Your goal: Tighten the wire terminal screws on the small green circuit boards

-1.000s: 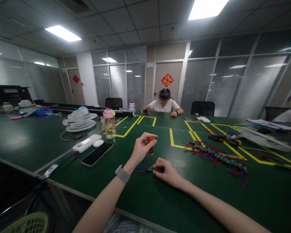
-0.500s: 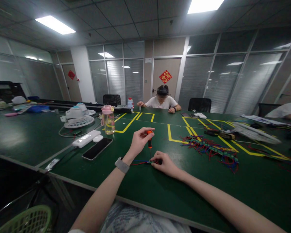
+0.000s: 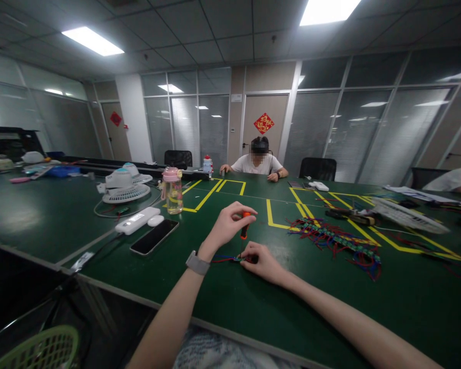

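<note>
My left hand (image 3: 229,224), with a grey-banded watch on its wrist, grips the handle of an orange and black screwdriver (image 3: 244,232) between thumb and fingers. The screwdriver stands nearly upright, its shaft pointing down at a small green circuit board (image 3: 237,259) on the table. Red and blue wires run leftward from that board. Pinching the board's right end, my right hand (image 3: 264,262) rests on the tabletop, and its fingers partly cover the board. The exact spot where the screwdriver's tip meets the board is too small to make out.
On the green table (image 3: 215,302), a long pile of wired circuit boards (image 3: 336,238) lies to the right. Leftward are a phone (image 3: 154,237), a white power strip (image 3: 137,220), a pink-lidded bottle (image 3: 172,192) and white fans (image 3: 125,187). Another person (image 3: 255,163) sits opposite.
My left hand and the screwdriver's top have shifted slightly right and tilted a little. My right hand still pinches the board, and the view has moved slightly.
</note>
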Available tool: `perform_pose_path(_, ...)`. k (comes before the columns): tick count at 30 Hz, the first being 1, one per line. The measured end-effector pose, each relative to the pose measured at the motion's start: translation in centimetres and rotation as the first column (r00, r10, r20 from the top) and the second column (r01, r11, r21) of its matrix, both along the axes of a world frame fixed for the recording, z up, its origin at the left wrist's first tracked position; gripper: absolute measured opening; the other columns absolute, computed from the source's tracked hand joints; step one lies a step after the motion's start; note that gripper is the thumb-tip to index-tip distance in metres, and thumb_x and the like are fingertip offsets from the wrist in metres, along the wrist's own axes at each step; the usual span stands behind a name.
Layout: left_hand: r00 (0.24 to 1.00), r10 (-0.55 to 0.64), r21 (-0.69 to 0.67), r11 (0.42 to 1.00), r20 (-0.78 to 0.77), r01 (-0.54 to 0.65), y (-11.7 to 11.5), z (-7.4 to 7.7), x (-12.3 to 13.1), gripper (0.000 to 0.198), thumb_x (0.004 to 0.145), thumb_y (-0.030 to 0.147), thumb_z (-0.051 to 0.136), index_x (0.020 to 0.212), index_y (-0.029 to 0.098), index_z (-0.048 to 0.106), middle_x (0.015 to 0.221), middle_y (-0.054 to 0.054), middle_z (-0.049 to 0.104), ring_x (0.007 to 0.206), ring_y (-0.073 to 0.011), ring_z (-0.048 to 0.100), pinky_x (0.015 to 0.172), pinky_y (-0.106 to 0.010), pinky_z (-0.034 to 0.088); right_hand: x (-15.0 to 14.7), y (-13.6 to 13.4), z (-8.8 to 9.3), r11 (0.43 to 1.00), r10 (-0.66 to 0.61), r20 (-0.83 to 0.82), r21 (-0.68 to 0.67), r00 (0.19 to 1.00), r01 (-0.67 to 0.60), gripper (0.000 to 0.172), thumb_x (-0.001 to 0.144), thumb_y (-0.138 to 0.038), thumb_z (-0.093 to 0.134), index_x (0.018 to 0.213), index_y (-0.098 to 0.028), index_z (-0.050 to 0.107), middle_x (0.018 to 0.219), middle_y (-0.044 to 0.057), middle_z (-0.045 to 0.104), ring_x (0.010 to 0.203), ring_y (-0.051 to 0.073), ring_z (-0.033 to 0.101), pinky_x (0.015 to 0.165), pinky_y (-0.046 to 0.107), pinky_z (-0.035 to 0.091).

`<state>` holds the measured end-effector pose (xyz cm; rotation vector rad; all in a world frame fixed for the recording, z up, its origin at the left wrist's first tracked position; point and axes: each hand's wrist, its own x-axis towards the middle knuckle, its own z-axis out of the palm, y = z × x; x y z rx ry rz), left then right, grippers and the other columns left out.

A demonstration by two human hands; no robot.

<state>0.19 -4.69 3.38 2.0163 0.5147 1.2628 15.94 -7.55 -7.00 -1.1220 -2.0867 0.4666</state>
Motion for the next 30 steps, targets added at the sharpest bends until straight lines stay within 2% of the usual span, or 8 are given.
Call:
perform_pose_path(3, 0.991, 0.089, 0.01, 0.996, 0.097, -0.09, -0.1, -1.0, 0.2, 0.026, 0.084, 0.034, 0.053, 0.099, 0.018, 0.068, 0.099, -0.007, 0.059, 0.086, -0.0155, 0.059, 0.071, -0.025, 0.049, -0.1, -0.3, 0.4, 1.0, 0.003, 0.018, 0.006, 1.0, -0.004, 0.013, 0.073, -0.013, 0.061, 0.082, -0.015, 0.07, 0.076, 0.002, 0.056, 0.065, 0.011, 0.052, 0.059, 0.023, 0.041)
perform_pose_path(8, 0.968, 0.003, -0.148, 0.988, 0.253, 0.035, 0.2, -1.8, -0.1, 0.031, 0.085, 0.033, 0.051, 0.106, 0.014, 0.063, 0.097, -0.009, 0.064, 0.083, -0.0175, 0.063, 0.073, -0.031, 0.053, -0.2, -0.5, 0.7, 1.0, 0.01, 0.036, 0.01, 0.999, -0.01, 0.013, 0.074, -0.014, 0.06, 0.082, -0.015, 0.07, 0.078, 0.003, 0.057, 0.065, 0.011, 0.052, 0.059, 0.023, 0.042)
perform_pose_path(13, 0.966, 0.131, -0.048, 0.991, 0.225, -0.124, 0.1, -1.9, 0.0, 0.023, 0.082, 0.032, 0.056, 0.094, 0.016, 0.068, 0.091, -0.005, 0.061, 0.072, -0.0115, 0.059, 0.065, -0.023, 0.049, -0.1, -0.5, 0.7, 1.0, 0.006, 0.031, 0.007, 0.999, -0.006, 0.013, 0.074, -0.013, 0.061, 0.082, -0.014, 0.07, 0.078, 0.003, 0.057, 0.066, 0.012, 0.052, 0.06, 0.023, 0.042)
perform_pose_path(17, 0.967, 0.001, -0.115, 0.993, 0.255, 0.029, -0.2, -1.9, 0.3, 0.03, 0.088, 0.032, 0.046, 0.109, 0.018, 0.063, 0.107, -0.008, 0.06, 0.089, -0.0162, 0.061, 0.074, -0.028, 0.051, -0.1, -0.5, 0.5, 1.0, 0.004, 0.025, 0.019, 1.0, -0.005, 0.012, 0.074, -0.013, 0.061, 0.082, -0.014, 0.07, 0.077, 0.002, 0.056, 0.065, 0.011, 0.051, 0.059, 0.022, 0.041)
perform_pose_path(19, 0.96, -0.046, -0.172, 0.98, 0.276, 0.096, -0.3, -1.9, 0.4, 0.032, 0.087, 0.032, 0.048, 0.113, 0.017, 0.06, 0.106, -0.009, 0.062, 0.089, -0.0177, 0.062, 0.075, -0.031, 0.052, -0.1, -0.4, 0.4, 1.0, 0.002, 0.024, 0.018, 1.0, -0.002, 0.012, 0.074, -0.013, 0.061, 0.082, -0.015, 0.07, 0.077, 0.002, 0.056, 0.065, 0.011, 0.051, 0.059, 0.022, 0.04)
perform_pose_path(23, 0.968, 0.07, -0.131, 0.991, 0.239, -0.039, -0.2, -1.9, 0.2, 0.026, 0.078, 0.03, 0.062, 0.1, 0.017, 0.066, 0.092, -0.005, 0.061, 0.076, -0.013, 0.06, 0.068, -0.025, 0.05, -0.1, -0.4, 0.3, 1.0, -0.001, 0.028, 0.015, 1.0, 0.0, 0.013, 0.074, -0.013, 0.061, 0.084, -0.015, 0.07, 0.077, 0.002, 0.056, 0.065, 0.011, 0.052, 0.059, 0.022, 0.04)
perform_pose_path(25, 0.966, 0.12, -0.081, 0.991, 0.228, -0.104, -0.2, -1.9, 0.2, 0.023, 0.078, 0.03, 0.062, 0.096, 0.017, 0.069, 0.096, -0.005, 0.057, 0.078, -0.0119, 0.058, 0.066, -0.022, 0.049, -0.1, -0.4, 0.4, 1.0, -0.001, 0.033, 0.015, 0.999, 0.001, 0.013, 0.074, -0.013, 0.061, 0.083, -0.015, 0.07, 0.077, 0.002, 0.056, 0.065, 0.011, 0.052, 0.059, 0.022, 0.041)
perform_pose_path(30, 0.959, -0.007, -0.146, 0.988, 0.283, 0.05, -0.1, -2.0, 0.3, 0.031, 0.087, 0.031, 0.047, 0.111, 0.017, 0.062, 0.107, -0.009, 0.059, 0.089, -0.0168, 0.06, 0.073, -0.029, 0.052, 0.0, -0.5, 0.5, 1.0, 0.005, 0.045, 0.013, 0.999, -0.006, 0.011, 0.075, -0.014, 0.061, 0.082, -0.015, 0.07, 0.077, 0.002, 0.056, 0.066, 0.012, 0.051, 0.059, 0.023, 0.041)
